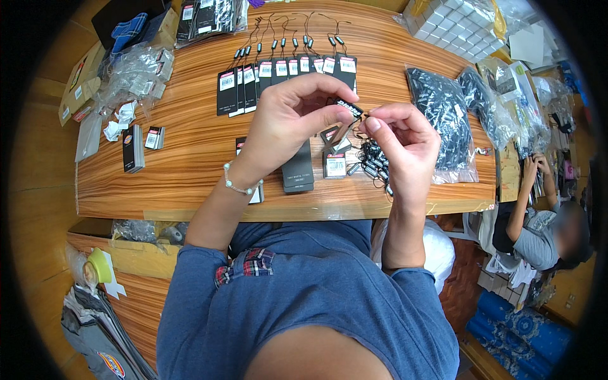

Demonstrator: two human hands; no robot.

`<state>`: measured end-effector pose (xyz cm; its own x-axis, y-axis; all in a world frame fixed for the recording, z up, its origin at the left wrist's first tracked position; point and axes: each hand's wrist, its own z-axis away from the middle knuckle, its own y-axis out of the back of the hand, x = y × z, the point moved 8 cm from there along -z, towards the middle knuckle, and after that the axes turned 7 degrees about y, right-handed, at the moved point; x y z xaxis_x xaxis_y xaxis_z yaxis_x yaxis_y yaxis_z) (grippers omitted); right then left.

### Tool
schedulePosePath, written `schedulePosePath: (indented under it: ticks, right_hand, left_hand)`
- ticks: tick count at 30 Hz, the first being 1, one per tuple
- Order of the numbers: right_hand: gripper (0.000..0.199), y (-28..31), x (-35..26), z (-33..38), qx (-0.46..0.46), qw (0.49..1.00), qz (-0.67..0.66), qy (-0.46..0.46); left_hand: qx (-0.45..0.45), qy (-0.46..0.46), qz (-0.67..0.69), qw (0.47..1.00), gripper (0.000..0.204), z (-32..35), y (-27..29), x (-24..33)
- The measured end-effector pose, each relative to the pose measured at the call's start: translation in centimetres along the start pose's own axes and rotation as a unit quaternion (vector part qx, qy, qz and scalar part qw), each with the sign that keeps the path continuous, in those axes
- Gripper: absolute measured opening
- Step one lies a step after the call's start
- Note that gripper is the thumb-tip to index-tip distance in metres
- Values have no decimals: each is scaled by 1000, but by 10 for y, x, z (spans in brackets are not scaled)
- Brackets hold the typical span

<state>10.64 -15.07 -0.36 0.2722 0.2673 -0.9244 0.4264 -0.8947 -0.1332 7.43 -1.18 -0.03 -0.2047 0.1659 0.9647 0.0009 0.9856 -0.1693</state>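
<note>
My left hand (301, 107) pinches a black hang tag (348, 107) with pale lettering between thumb and fingers, above the table. Close by on the right, my right hand (405, 136) has thumb and forefinger closed on a thin black string (364, 116) at the tag's edge. Under the hands lie a stack of black hang tags (297, 171), a small stack of tags with white labels (334, 166) and a heap of black string seals (375, 163). Farther off, a row of black tags (278, 71) lies fanned out, their strings stretched toward the far side.
The wood-grain table (190, 171) has a clear bag of black string seals (440, 126) at right and a block of small white boxes (453, 28) behind. At left are crumpled plastic bags (136, 79) and a standing tag stack (133, 149). Another person (538, 234) works at far right.
</note>
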Motion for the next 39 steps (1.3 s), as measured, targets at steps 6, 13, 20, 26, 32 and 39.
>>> schedulePosePath:
  ticks: [6, 13, 20, 26, 32, 39]
  right_hand:
    - [14, -6, -1, 0, -29, 999, -33, -4]
    - [17, -7, 5, -1, -80, 995, -54, -19]
    - [18, -9, 7, 1, -98, 988, -114, -34]
    - [20, -10, 5, 3, -93, 988, -121, -21]
    - [17, -8, 5, 5, -106, 989, -99, 14]
    - [18, -7, 8, 7, -91, 990, -107, -12]
  left_hand:
    - [-9, -1, -31, 999, 17, 1, -1, 2]
    - [-50, 56, 21, 997, 14, -1, -2, -7]
    - [-93, 74, -9, 993, 11, -1, -10, 1]
    - [-110, 100, -4, 989, 10, 0, -14, -1]
    - [-130, 100, 57, 985, 11, 3, -21, -7]
    - [-134, 108, 53, 984, 11, 3, -24, -6]
